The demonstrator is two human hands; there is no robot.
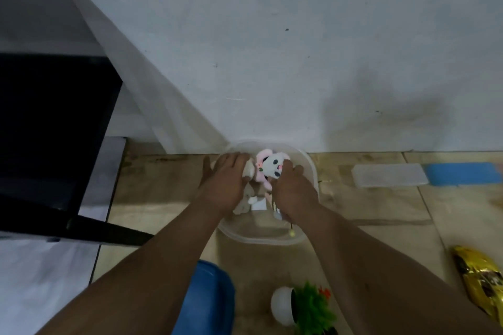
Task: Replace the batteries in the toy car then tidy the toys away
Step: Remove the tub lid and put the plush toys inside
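A clear plastic tub stands on the floor against the wall. Inside it lie soft toys. My right hand grips a pink and white plush with a panda-like face at the tub's far side. My left hand presses on a cream plush beside it. More pale plush pieces lie under my hands. A small yellow ball rests near the tub's front wall. A gold toy car lies on the floor at the right edge.
A clear lid and a blue lid lie on the floor to the right near the wall. A blue container sits between my arms. A white pot with a green plant lies tipped nearby. A black table stands at left.
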